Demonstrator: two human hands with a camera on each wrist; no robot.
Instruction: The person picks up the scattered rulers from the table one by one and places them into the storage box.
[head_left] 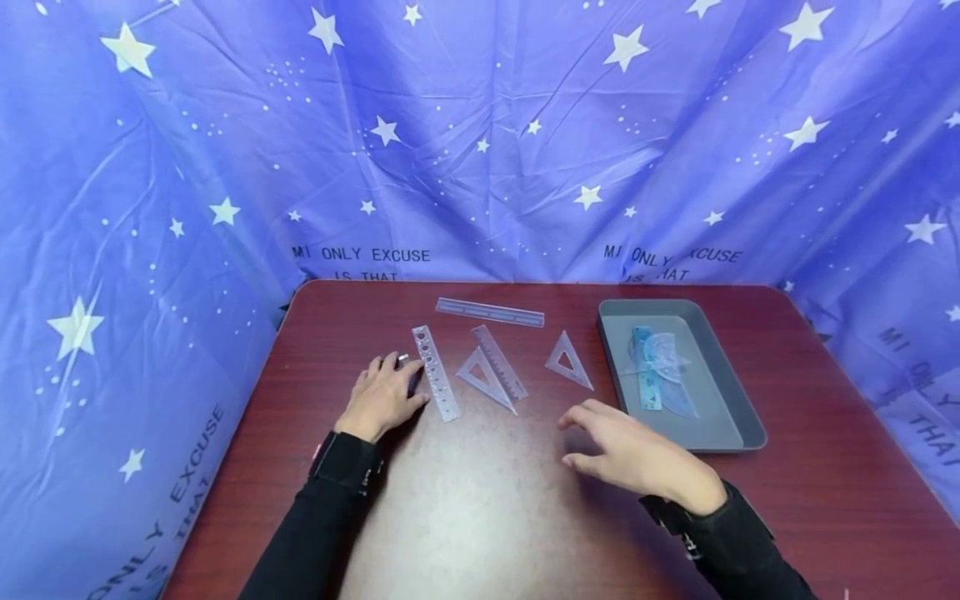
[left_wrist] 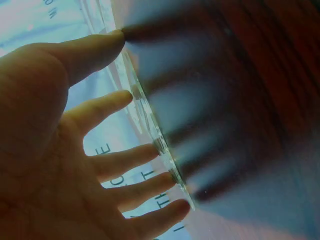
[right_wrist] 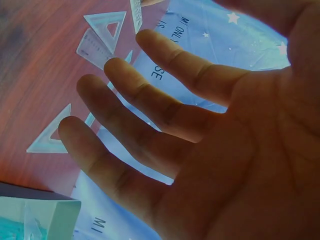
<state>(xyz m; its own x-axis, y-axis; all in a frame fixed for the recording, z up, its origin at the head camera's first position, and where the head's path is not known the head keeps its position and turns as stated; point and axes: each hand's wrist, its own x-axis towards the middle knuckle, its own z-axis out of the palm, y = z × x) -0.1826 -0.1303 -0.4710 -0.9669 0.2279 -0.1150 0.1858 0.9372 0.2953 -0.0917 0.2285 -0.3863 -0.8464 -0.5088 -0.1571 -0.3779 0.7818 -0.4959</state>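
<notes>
My left hand (head_left: 384,398) rests beside a clear stencil ruler (head_left: 437,373) with a row of round holes, thumb and fingertips near its left edge. The left wrist view shows the fingers spread and straight, tips at the table surface. My right hand (head_left: 626,448) hovers over the table in front of the grey tray (head_left: 738,400), its fingers loosely bent and holding nothing. Between the hands, a clear set square (head_left: 483,392) overlaps a short clear ruler (head_left: 501,360). A smaller set square (head_left: 567,362) lies just beyond the right fingertips.
A long clear ruler (head_left: 490,312) lies crosswise toward the back of the table (head_left: 360,321). Inside the tray are a blue ruler (head_left: 648,375) and a clear protractor (head_left: 663,354), overlapping other clear pieces. A purple star-printed curtain (head_left: 480,167) hangs behind the table and along both sides.
</notes>
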